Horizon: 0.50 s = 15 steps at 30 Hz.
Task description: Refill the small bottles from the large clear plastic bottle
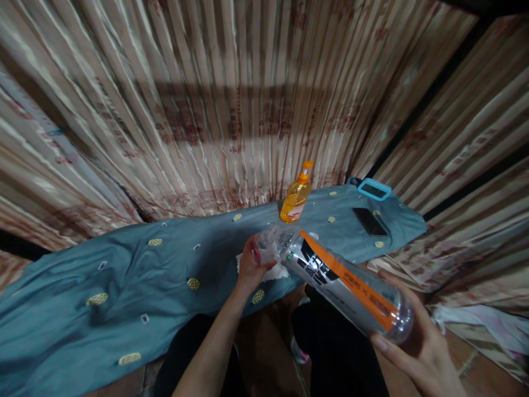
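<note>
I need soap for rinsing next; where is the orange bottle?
In the head view, the orange bottle stands upright on the blue cloth by the curtain, right of centre, just beyond the clear bottle.

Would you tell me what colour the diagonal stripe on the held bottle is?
Orange, on the bottle; head view.

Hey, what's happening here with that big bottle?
A person holds a large clear plastic bottle with an orange and black label, lying nearly on its side, between both hands. The right hand cups its base, and the left hand grips the neck end, just above a white cloth. In front lies a blue-grey cloth with an orange pump bottle standing on it, a dark phone and a blue-rimmed device beside it.
</note>
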{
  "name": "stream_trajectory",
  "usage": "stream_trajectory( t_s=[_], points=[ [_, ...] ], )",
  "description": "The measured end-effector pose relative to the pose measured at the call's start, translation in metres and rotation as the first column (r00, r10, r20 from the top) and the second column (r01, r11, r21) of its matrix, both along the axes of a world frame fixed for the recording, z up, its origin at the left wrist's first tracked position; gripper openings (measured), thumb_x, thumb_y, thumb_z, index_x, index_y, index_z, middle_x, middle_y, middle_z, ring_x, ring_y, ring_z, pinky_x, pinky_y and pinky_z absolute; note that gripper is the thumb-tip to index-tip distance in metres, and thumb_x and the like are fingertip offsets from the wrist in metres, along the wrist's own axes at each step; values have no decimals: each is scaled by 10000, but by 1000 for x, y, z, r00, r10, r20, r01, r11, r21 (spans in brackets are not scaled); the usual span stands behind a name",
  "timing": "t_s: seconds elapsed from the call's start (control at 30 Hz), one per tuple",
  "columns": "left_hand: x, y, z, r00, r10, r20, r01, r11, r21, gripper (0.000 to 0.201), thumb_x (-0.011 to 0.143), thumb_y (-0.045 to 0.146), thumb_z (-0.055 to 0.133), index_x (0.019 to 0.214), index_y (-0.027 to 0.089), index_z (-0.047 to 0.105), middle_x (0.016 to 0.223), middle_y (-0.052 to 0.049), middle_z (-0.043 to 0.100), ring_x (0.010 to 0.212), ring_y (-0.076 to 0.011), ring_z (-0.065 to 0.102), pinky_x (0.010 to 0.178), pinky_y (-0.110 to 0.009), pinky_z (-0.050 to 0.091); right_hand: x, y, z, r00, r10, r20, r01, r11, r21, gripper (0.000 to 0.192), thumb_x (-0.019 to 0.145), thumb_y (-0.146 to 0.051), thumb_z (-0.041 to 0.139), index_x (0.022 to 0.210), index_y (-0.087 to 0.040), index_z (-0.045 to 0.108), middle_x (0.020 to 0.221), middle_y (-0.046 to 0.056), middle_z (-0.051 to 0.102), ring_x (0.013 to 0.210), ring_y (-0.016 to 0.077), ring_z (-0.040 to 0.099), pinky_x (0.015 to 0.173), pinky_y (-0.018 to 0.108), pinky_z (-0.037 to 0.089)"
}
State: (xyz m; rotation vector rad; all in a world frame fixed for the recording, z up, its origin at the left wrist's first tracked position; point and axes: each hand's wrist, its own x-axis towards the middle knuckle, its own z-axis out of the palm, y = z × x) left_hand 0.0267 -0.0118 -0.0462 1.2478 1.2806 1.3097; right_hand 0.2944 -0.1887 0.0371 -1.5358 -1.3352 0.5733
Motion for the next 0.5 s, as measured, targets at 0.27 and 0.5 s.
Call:
stream_trajectory(
  t_s=[0.27,0.5],
  points=[
    [-1,-1,2,999,-4,-38,3,1000,-18,835,503,133,886,1266,215,557,1246,-74,698,1186,-302,663,1099,-479,473,-18,-2,11,994,-86,-61,85,996,-31,806,749,-525,824,1443,-255,516,1420,76,645,1231,275,675,975,256,574],
    [-1,0,1,1000,-1,-30,1,1000,-21,845,490,126,895,1260,211,558,1243,-68,702,1180,-289,670,1113,-472,466,13,-1,-7,997,31,64,-30,999,-20,813,759,-432,847,1471,-253,499,1445,74,637,1293,281,649,1029,266,552]
  ],
)
